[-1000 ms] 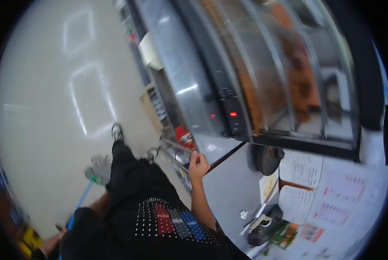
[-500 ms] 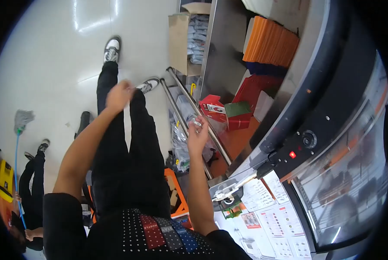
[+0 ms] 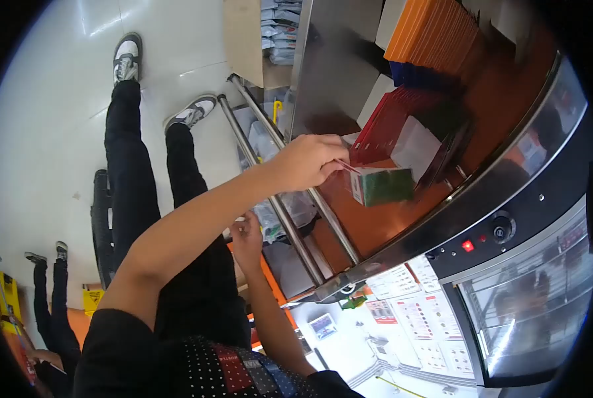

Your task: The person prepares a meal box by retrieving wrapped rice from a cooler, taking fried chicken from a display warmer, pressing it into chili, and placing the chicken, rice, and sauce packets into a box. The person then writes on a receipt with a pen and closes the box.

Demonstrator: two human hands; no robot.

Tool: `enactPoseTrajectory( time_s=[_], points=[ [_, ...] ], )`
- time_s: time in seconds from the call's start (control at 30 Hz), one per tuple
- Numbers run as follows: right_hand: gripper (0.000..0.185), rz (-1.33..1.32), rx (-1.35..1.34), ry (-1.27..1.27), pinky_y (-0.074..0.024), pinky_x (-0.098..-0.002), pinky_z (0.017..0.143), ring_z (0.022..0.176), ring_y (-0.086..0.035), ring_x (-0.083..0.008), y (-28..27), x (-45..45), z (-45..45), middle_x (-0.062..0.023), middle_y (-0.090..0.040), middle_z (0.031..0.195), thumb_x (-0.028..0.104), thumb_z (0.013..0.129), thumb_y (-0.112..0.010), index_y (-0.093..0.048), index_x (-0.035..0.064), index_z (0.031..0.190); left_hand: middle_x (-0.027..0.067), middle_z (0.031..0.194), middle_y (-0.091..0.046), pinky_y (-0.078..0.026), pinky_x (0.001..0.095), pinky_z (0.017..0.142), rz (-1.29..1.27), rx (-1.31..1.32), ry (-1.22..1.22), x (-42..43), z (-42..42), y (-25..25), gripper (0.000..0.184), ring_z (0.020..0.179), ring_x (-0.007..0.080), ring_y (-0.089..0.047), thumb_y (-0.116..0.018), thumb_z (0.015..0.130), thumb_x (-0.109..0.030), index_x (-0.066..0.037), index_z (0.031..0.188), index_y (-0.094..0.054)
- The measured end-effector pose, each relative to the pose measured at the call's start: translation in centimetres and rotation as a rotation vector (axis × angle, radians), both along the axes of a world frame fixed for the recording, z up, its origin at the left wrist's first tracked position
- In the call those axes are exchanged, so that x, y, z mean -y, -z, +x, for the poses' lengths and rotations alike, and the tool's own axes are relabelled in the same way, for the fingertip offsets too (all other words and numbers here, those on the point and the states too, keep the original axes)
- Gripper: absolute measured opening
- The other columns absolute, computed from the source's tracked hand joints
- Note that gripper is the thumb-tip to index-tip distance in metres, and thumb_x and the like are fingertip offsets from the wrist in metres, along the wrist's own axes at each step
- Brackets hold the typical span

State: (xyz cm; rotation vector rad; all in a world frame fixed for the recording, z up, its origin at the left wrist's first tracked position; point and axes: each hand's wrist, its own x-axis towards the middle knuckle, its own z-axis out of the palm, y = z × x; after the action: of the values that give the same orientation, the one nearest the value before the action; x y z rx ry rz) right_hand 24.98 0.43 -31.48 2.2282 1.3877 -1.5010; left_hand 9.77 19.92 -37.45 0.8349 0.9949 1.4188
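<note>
While the left hand [image 3: 307, 161] extends over two metal rails [image 3: 334, 224], its grip is clamped, thumb against fingers, on the near edge of a red, white and green carton [image 3: 386, 187]. The carton projects toward four o'clock from that hand, above a brown shelf [image 3: 376, 227]; whether its lower side touches the shelf cannot be told. The right hand [image 3: 246, 240], at seven o'clock from the left, has half-curled fingers, and whether anything lies within them cannot be made out; it lends the carton no support.

The principal weakness appears to be the narrow pinch: with the far end unheld by either hand, a slackening of the fingers could let the carton tip or drop. A second hazard is crowding. The red folded cartons [image 3: 376, 129] stand at two o'clock from the left hand, just beside the carton, and a swing toward twelve could catch and disorder them; the orange stack [image 3: 429, 40], at one o'clock from the red, seems less exposed. A curved metal edge [image 3: 522, 156] toward four o'clock could crease a corner driven against it, and the rails could snag a carton drawn low toward nine.
</note>
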Motion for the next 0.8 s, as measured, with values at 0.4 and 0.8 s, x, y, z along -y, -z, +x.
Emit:
enactPoseTrajectory(
  time_s=[0.4,0.8],
  points=[
    [0.096,0.276,-0.113,-0.021,-0.0521,-0.0348,0.083,0.112,-0.054,-0.0269,-6.3,-5.7,-8.1,-0.0191,-0.033,0.146,0.013,0.079,-0.079,-0.019,0.0075,0.154,0.0107,0.112,-0.063,-0.053,0.0334,0.092,-0.758,0.476,-0.382,11.8,-19.7,-18.1,0.03,0.104,0.0183,-0.064,-0.062,0.092,0.001,0.0,0.12,-0.053],
    [0.067,0.978,-0.241,0.277,-0.047,-0.0416,0.093,0.121,-0.052,-0.0297,-14.1,-4.8,1.6,-0.0214,-0.042,0.141,0.033,0.089,-0.071,-0.041,0.0032,0.141,0.0166,0.116,-0.063,-0.057,0.0425,0.092,-0.842,0.627,0.323,4.1,-14.5,-39.2,0.033,0.106,0.0286,-0.066,-0.06,0.088,-0.004,-0.001,0.12,-0.052]
  ],
)
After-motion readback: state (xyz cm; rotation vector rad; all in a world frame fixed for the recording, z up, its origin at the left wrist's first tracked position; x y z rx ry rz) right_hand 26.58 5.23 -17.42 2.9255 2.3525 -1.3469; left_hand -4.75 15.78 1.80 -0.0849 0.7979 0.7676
